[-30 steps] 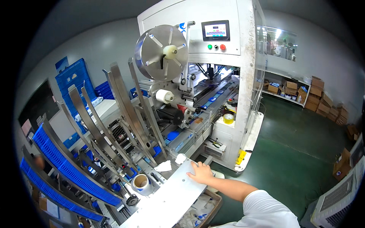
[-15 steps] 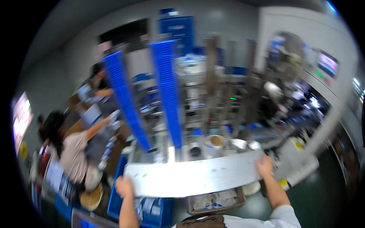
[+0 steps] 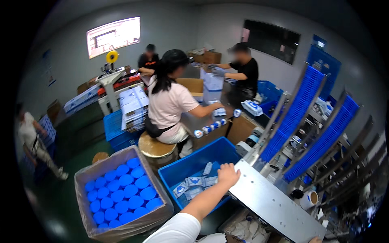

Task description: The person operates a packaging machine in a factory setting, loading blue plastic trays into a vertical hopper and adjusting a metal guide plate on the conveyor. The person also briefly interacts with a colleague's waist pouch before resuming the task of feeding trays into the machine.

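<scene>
A long flat metal plate [image 3: 265,192] with small holes runs slantwise along the front of the machine at the lower right. My left hand [image 3: 229,175] is at its upper left end, fingers closed over the edge. Only a sliver of my right hand [image 3: 315,239] shows, at the plate's lower right end by the picture's rim; its fingers are mostly hidden. Beneath my left forearm a blue bin [image 3: 169,177] holds several white-and-blue soft packets [image 3: 194,181]. Two chutes filled with stacked blue lids [image 3: 300,111] rise behind the plate.
A lined carton [image 3: 83,202] full of round blue lids stands left of the bin. Beyond it, a co-worker [image 3: 172,99] sits on a round stool [image 3: 156,145] at a table with packets. Another person [image 3: 245,73] handles a white box. A white roll [image 3: 310,199] sits behind the plate.
My view has swung left, bringing the lid carton and co-workers into fuller sight. My left hand stays at the plate's left end; my right hand has slipped almost out of the picture.
</scene>
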Demonstrator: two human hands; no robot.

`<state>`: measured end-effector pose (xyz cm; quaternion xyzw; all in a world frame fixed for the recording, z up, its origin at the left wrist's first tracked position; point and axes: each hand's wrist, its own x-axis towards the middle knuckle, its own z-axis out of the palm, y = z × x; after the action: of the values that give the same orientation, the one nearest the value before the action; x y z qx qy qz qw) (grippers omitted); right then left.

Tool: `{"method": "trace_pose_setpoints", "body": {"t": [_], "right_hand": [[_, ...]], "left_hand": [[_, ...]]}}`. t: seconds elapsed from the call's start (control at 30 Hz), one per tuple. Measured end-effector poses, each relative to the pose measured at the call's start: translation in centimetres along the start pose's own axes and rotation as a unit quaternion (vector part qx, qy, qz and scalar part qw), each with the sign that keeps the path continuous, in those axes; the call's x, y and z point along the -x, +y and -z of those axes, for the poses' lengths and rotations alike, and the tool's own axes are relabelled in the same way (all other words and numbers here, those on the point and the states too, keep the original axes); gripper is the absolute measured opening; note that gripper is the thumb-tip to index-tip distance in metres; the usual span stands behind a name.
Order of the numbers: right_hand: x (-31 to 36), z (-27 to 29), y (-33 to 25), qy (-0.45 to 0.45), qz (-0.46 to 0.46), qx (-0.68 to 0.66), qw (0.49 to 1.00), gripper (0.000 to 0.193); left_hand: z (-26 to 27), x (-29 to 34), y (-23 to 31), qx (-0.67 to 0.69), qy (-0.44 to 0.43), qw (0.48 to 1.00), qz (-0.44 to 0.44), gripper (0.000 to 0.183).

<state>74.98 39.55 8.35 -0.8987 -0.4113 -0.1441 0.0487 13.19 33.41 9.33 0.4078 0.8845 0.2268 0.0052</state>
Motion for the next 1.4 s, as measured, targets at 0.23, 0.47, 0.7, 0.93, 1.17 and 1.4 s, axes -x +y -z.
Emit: {"method": "trace_pose_setpoints", "body": {"t": [0.23,0.47,0.7,0.93,1.17,1.4], "right_hand": [[0.0,-0.5,1.0,-0.071,0.013,-0.056,0.996,0.062],[3.1,3.1,-1.2,-0.098,-0.137,-0.143,0.975,0.058],[3.2,3.4,-2.6,-0.054,-0.159,-0.138,0.976,0.062],[3.1,3.0,-2.9,-0.051,-0.166,-0.152,0.973,0.059],[3.1,3.2,-3.0,-0.052,-0.169,-0.146,0.974,0.060],[3.3,3.6,-3.0,-0.054,-0.168,-0.152,0.972,0.058]], "left_hand": [[-0.1,0.4,-0.3,0.010,-0.018,1.000,0.023,0.046],[1.6,-0.6,-0.9,0.008,-0.059,0.998,-0.013,0.048],[4.1,0.5,0.2,0.011,-0.072,0.993,-0.095,0.057],[4.2,0.0,0.4,-0.022,-0.064,0.990,-0.120,0.063],[3.7,-0.2,-0.4,-0.065,-0.021,0.981,-0.182,0.062],[4.3,0.2,0.2,-0.062,-0.017,0.985,-0.160,0.063]]}}
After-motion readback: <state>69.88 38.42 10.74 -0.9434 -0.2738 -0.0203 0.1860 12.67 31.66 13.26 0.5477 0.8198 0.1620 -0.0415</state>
